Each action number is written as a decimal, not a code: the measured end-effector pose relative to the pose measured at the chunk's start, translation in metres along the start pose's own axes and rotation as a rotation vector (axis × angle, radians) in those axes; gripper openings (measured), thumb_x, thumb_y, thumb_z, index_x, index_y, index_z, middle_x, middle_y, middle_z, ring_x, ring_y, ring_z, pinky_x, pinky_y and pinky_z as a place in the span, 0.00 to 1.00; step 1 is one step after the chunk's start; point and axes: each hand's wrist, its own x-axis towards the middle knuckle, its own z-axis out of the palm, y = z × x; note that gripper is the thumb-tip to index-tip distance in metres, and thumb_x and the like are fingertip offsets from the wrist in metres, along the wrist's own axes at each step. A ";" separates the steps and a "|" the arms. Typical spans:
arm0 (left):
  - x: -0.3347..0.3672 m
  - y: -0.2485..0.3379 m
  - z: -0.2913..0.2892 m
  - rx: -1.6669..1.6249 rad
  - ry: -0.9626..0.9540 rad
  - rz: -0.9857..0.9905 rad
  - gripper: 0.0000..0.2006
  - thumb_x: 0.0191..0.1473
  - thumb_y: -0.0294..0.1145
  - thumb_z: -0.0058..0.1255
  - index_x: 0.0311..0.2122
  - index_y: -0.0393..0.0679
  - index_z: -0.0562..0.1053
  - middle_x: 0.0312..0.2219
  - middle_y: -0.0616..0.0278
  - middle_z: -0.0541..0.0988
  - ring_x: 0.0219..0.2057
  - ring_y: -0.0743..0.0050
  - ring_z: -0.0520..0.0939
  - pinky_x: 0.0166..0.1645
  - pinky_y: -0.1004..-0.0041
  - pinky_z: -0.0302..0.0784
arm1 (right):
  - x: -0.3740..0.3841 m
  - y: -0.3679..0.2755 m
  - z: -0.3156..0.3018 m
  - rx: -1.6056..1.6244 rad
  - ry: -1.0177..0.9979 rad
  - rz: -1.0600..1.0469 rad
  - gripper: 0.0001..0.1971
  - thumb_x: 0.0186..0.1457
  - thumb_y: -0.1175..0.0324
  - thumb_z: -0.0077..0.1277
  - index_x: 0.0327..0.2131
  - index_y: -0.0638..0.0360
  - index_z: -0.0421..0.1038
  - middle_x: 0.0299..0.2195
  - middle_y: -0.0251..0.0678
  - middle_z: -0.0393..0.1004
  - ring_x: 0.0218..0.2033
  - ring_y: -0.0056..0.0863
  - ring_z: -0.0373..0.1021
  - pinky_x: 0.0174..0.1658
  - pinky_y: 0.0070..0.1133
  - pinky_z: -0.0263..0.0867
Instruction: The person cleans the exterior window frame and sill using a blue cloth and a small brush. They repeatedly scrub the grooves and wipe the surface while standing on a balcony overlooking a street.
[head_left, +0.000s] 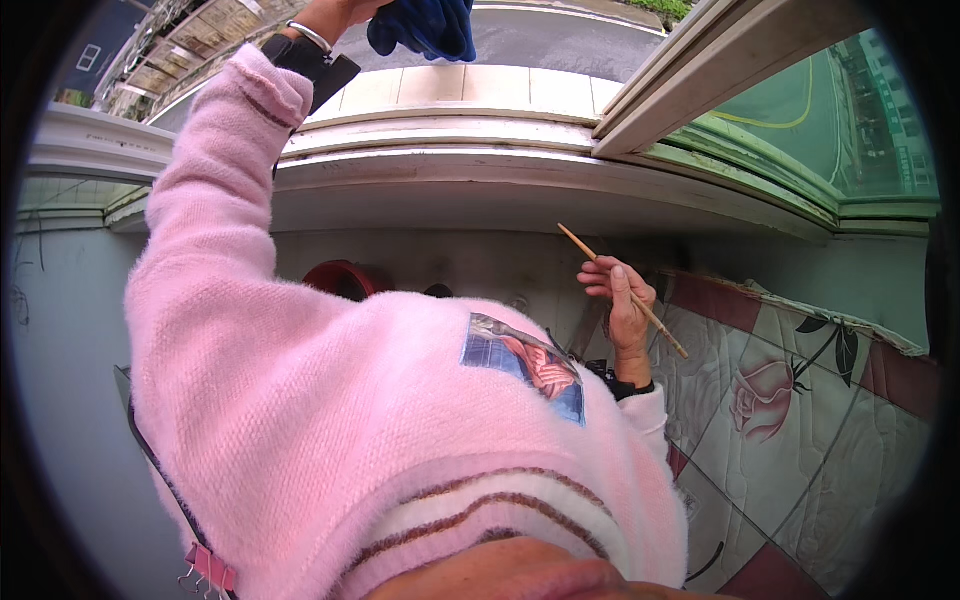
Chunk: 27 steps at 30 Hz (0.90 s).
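Note:
At the upper left, my left hand [335, 12] reaches out over the window sill. Its fingers are partly cut off by the top edge, and they appear closed on a dark blue cloth [425, 30] that hangs down outside. A silver bangle and a black wrist device with a strap sit on that wrist. Lower on the right, my right hand [622, 300] is closed round a thin wooden stick [668, 337], thumb against its middle. The stick slants from upper left to lower right, in front of the wall below the window.
An open sliding window [760, 60] with greenish glass stands at the right, its frame and sill [450, 140] running across in front of me. A red bucket [345, 278] is partly hidden beneath my left arm. Rose-patterned tiles [765, 400] cover the lower right. Outside is a road [550, 40].

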 end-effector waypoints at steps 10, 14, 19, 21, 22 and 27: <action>-0.128 0.076 -0.053 0.060 -0.027 0.234 0.15 0.61 0.32 0.48 0.50 0.36 0.73 0.38 0.61 0.80 0.38 0.75 0.79 0.43 0.77 0.78 | 0.107 -0.093 0.087 0.201 -0.404 -0.308 0.16 0.65 0.67 0.40 0.48 0.69 0.69 0.38 0.47 0.77 0.39 0.31 0.77 0.37 0.17 0.73; -0.163 0.087 -0.045 0.161 -0.119 0.277 0.16 0.60 0.33 0.49 0.49 0.35 0.73 0.38 0.62 0.80 0.41 0.76 0.78 0.44 0.77 0.76 | 0.115 -0.090 0.143 0.206 -0.514 -0.306 0.18 0.64 0.69 0.41 0.54 0.66 0.63 0.37 0.46 0.77 0.39 0.29 0.76 0.37 0.17 0.73; -0.214 0.101 -0.027 0.415 -0.260 0.471 0.17 0.58 0.37 0.50 0.51 0.45 0.74 0.43 0.57 0.80 0.41 0.68 0.82 0.48 0.72 0.78 | 0.124 -0.102 0.164 0.216 -0.601 -0.312 0.20 0.65 0.68 0.37 0.58 0.64 0.59 0.37 0.46 0.77 0.36 0.30 0.77 0.37 0.18 0.74; -0.226 0.104 -0.017 0.490 -0.281 0.568 0.17 0.57 0.40 0.53 0.49 0.45 0.76 0.41 0.55 0.80 0.39 0.68 0.82 0.45 0.72 0.79 | 0.129 -0.113 0.163 0.151 -0.707 -0.345 0.19 0.65 0.66 0.38 0.55 0.65 0.64 0.38 0.47 0.77 0.38 0.31 0.77 0.41 0.21 0.74; -0.231 0.106 -0.012 0.461 -0.264 0.592 0.17 0.57 0.40 0.53 0.49 0.45 0.76 0.40 0.54 0.80 0.39 0.67 0.82 0.45 0.72 0.79 | 0.132 -0.120 0.162 0.100 -0.741 -0.338 0.18 0.66 0.64 0.38 0.53 0.66 0.66 0.39 0.47 0.77 0.39 0.32 0.77 0.42 0.22 0.74; -0.259 0.099 0.009 0.096 0.049 0.683 0.14 0.58 0.40 0.51 0.46 0.47 0.78 0.40 0.50 0.77 0.39 0.65 0.80 0.43 0.71 0.79 | 0.137 -0.144 0.151 0.419 -0.777 -0.415 0.18 0.65 0.66 0.34 0.49 0.69 0.68 0.41 0.50 0.76 0.42 0.38 0.76 0.44 0.26 0.74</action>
